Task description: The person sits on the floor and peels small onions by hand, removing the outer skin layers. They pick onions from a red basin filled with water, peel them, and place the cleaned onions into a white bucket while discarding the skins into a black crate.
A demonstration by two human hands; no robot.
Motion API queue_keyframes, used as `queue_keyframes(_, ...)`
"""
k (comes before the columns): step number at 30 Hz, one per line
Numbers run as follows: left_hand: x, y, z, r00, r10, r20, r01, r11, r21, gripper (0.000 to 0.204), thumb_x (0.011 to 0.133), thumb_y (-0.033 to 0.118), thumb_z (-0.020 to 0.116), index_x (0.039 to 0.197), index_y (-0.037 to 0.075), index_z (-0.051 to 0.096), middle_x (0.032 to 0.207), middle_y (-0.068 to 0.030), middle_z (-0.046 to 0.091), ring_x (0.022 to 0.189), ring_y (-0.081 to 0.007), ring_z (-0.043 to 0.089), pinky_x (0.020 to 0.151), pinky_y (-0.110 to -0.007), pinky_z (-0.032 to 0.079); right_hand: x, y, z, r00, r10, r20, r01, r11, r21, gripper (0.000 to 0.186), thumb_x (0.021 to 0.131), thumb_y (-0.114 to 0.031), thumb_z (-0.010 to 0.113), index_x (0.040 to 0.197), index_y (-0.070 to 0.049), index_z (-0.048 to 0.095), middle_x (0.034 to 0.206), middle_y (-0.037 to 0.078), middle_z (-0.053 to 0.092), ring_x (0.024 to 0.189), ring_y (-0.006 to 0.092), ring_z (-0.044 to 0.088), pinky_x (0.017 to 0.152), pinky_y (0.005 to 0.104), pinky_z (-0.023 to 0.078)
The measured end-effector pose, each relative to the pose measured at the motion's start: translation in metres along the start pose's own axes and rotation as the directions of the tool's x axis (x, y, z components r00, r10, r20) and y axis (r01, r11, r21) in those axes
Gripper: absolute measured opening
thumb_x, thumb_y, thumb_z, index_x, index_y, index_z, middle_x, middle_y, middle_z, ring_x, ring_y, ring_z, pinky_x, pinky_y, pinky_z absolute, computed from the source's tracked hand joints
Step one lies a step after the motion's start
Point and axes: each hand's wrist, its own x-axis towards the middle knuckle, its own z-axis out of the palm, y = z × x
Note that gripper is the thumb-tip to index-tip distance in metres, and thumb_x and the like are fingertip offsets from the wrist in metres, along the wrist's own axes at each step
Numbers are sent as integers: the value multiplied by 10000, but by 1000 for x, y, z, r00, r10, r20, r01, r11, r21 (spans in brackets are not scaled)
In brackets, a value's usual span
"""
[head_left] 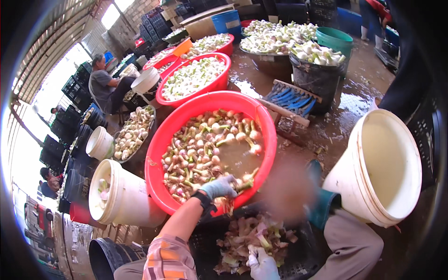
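My left hand (218, 187), in a pale blue-grey glove with a dark band at the wrist, reaches to the near rim of a red basin (154, 175). Its fingers close round garlic bulbs; a green stem (245, 185) sticks out beside them. Inside the basin, many unpeeled garlic bulbs (196, 156) lie in murky water. Lower down, my right hand (262, 265), in a white glove, is curled in over a heap of garlic skins (233, 249) on a black crate (301, 254). A pale stem (264, 240) lies just beyond its fingers; what they grip is hidden.
White buckets stand at left (135, 198) and right (347, 179). Beyond are a blue-slatted wooden stool (291, 99), a black bucket (317, 79) of garlic and more red basins (219, 84). A seated person (105, 84) works at far left; another (373, 18) bends at far right.
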Motion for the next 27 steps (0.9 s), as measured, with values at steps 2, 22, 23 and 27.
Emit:
queue_keyframes(2, -47, 51, -2, 992, -2, -125, -49, 913, -405, 563, 769, 193, 757, 1250, -9, 546, 983, -75, 626, 886, -148, 606, 769, -294, 514, 3, -12, -11, 986, -125, -107, 131, 990, 47, 263, 1003, -246, 479, 1112, -35, 592, 782, 205, 648, 720, 393, 637, 639, 439, 496)
queue_keyframes(22, -277, 42, 179, 937, -280, 212, 226, 21, -974, 632, 902, 691, 449, 771, 100, 628, 599, -47, 615, 401, -158, 542, 308, -238, 343, -47, 9, 17, 837, -321, 443, 486, 808, -333, 555, 960, -356, 512, 1487, -263, 364, 787, 139, 678, 645, 366, 648, 569, 461, 512)
queue_keyframes(23, -277, 41, 181, 925, -322, 203, 225, 32, -974, 612, 908, 675, 454, 771, 101, 615, 590, -39, 596, 380, -154, 520, 294, -241, 332, -49, 11, 21, 846, -314, 430, 471, 819, -328, 512, 970, -360, 497, 1461, -237, 413, 781, 144, 678, 656, 360, 653, 581, 454, 518)
queue_keyframes(27, -269, 34, 184, 927, -344, 149, 163, 14, -986, 541, 923, 594, 523, 871, 69, 644, 719, -58, 664, 522, -168, 617, 424, -256, 466, -46, 8, 20, 898, -248, 364, 318, 937, -146, 376, 986, -326, 504, 1310, -152, 579, 826, 154, 690, 735, 341, 674, 644, 436, 530)
